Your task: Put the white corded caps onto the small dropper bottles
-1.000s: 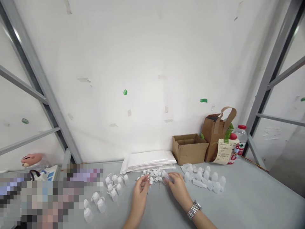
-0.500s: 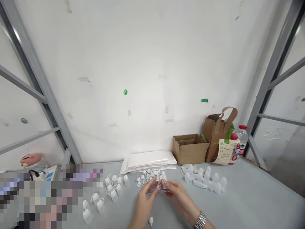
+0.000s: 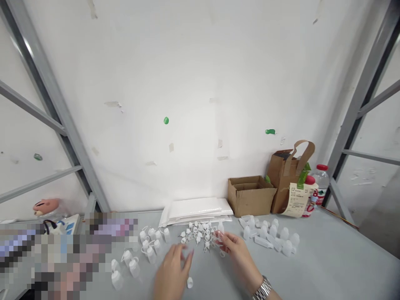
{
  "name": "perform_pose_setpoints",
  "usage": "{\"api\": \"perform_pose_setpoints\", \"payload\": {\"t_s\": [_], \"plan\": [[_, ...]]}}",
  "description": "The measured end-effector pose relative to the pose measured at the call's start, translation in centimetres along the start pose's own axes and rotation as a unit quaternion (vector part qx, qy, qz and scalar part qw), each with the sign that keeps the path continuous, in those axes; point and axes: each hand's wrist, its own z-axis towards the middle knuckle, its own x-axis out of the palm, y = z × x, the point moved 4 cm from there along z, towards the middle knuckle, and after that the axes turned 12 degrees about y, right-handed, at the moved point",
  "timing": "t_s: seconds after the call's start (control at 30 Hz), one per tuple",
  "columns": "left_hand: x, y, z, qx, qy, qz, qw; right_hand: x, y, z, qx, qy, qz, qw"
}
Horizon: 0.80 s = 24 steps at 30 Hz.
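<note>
Both hands have drawn apart since the earlier frame: the left hand (image 3: 171, 273) has moved back from the right and now hangs low over the grey table (image 3: 328, 266), open with its fingers spread and slightly blurred, holding nothing that shows. A loose white cap (image 3: 189, 283) lies just beside its fingertips. The right hand (image 3: 237, 258), with a metal wristwatch (image 3: 262, 289), sits at the edge of a heap of white nozzle caps (image 3: 198, 235), its fingers in a narrow pinch on a small see-through piece (image 3: 221, 248), too small to name.

An upright clear bottle (image 3: 221, 227) stands just past those fingers. Capped white bottles (image 3: 150, 255) lie left of the heap, and uncapped ones (image 3: 268, 235) right of it. Behind the heap lies a stack of white envelopes (image 3: 195, 209), then a cardboard box (image 3: 251, 196), a paper bag (image 3: 286, 179) with a printed slip (image 3: 296, 200), and a water bottle (image 3: 321, 183). A pixelated patch (image 3: 53, 258) covers the table's left corner.
</note>
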Motion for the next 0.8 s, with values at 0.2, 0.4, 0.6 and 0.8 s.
{"api": "perform_pose_setpoints", "payload": {"t_s": [0.2,0.4,0.6,0.8], "plan": [[1.1,0.1,-1.3,-0.02,0.107,0.124,0.986,-0.1,0.1,0.0,0.009,0.001,0.013,1.0],[2.0,-2.4,2.6,-0.013,0.069,0.113,0.991,0.0,0.1,-0.1,-0.006,0.02,0.006,1.0],[2.9,-2.3,3.9,0.074,0.088,-0.212,0.97,1.2,0.1,-0.4,0.011,0.085,0.067,0.994],[3.3,-2.0,3.8,0.09,0.148,-0.413,0.894,3.0,-0.1,-1.0,0.02,0.165,0.103,0.981]]}}
